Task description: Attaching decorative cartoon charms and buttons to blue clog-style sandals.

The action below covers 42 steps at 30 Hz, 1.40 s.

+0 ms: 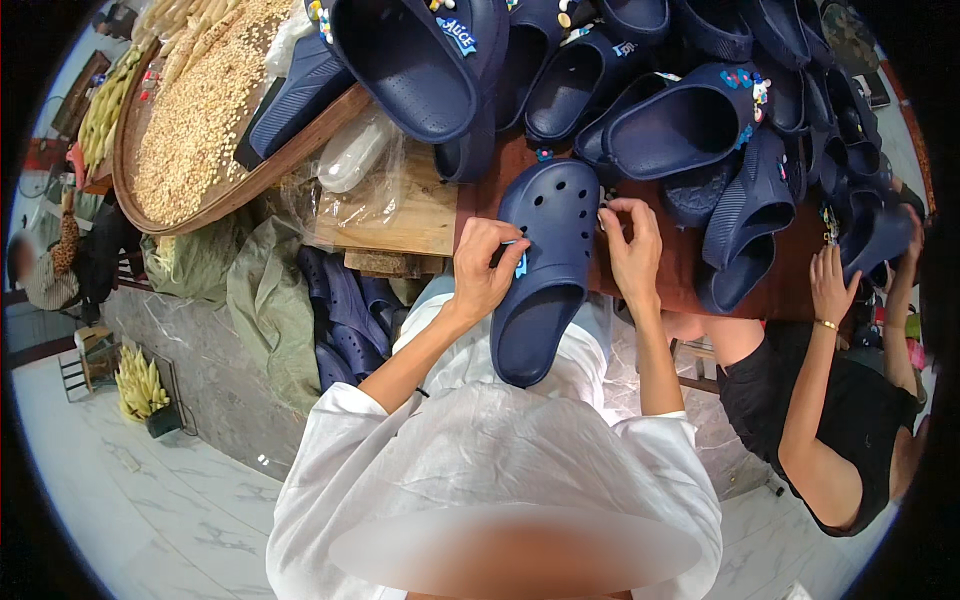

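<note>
A navy blue clog (545,265) with round holes lies toe-away at the near edge of the dark red table (670,255), its heel hanging over toward me. My left hand (482,268) grips the clog's left side, fingers on a small blue charm at its edge. My right hand (632,238) is at the clog's right side, fingertips pinched together on something too small to tell.
Many navy clogs (680,120) are piled across the table's far side. A round woven tray (200,110) of grain sits far left, with plastic bags (355,160) beside it. A person in black (850,420) works at my right, hands on clogs. More clogs (345,310) lie below the table.
</note>
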Motion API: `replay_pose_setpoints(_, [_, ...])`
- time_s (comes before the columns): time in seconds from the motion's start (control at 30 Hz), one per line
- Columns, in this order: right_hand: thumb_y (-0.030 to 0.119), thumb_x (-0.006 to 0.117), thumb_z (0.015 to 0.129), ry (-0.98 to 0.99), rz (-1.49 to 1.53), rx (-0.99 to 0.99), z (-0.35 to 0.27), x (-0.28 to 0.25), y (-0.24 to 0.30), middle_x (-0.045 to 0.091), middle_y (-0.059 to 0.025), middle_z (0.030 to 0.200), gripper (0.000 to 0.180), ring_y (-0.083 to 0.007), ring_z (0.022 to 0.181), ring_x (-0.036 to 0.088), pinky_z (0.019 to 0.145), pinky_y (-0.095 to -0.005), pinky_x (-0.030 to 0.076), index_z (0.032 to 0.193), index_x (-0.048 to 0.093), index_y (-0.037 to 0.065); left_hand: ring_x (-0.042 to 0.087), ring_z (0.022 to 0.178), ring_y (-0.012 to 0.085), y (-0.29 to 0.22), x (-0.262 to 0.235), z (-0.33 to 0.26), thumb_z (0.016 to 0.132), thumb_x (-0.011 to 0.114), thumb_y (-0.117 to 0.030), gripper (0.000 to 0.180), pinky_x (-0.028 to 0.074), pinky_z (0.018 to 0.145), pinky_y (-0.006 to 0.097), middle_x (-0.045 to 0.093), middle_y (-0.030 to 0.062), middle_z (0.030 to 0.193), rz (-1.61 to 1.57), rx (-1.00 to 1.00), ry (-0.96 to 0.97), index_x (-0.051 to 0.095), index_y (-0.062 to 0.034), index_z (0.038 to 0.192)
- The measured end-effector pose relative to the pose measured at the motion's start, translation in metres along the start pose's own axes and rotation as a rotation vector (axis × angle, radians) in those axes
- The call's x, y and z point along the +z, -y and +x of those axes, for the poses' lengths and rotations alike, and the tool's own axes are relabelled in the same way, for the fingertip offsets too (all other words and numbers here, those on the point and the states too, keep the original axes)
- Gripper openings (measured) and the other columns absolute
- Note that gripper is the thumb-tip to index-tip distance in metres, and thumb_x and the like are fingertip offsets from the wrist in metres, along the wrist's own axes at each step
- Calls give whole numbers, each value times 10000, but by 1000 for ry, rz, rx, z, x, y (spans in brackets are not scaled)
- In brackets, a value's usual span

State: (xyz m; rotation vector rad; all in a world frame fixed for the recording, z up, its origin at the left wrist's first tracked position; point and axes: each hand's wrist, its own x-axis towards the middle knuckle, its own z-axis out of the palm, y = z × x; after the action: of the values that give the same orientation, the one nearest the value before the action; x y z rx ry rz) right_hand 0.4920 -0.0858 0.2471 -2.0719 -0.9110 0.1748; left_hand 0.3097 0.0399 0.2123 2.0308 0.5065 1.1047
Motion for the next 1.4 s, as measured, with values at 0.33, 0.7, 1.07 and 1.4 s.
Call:
replay_pose_setpoints(0.33, [352, 812, 760, 155, 86, -400, -48, 18, 33, 579, -158, 1319, 503, -393, 1354, 415, 1107, -496, 328, 1146, 661, 68, 590, 735, 126, -3, 11, -2, 1002, 596, -184, 174, 470, 701, 257, 645, 63, 805, -535, -550, -182, 533, -30, 953])
replay_pose_setpoints(0.7, [323, 808, 748, 219, 97, -365, -51, 9, 31, 546, -160, 1376, 534, -402, 1385, 379, 1137, -507, 288, 1174, 646, 46, 648, 759, 256, -10, 3, 80, 865, 689, -83, 65, 525, 668, 351, 650, 91, 885, 120, 21, -69, 656, -59, 917])
replay_pose_setpoints(1.07, [314, 731, 854, 256, 59, -418, -54, 8, 35, 518, -158, 1406, 491, -395, 1398, 362, 1140, -491, 278, 1238, 598, 38, 606, 926, 305, 2, 32, 94, 868, 679, -186, 353, 533, 763, 419, 637, 116, 1094, 381, 118, 16, 627, -107, 1208])
replay_pose_setpoints(1.4, [148, 572, 963, 152, 17, -482, -59, 14, 46, 645, -170, 1222, 268, -392, 1271, 527, 1100, -500, 359, 1165, 658, -5, 554, 1137, 389, -44, -38, -11, 763, 760, -262, 643, 472, 956, 450, 555, 199, 1306, 105, 60, 251, 560, -65, 1342])
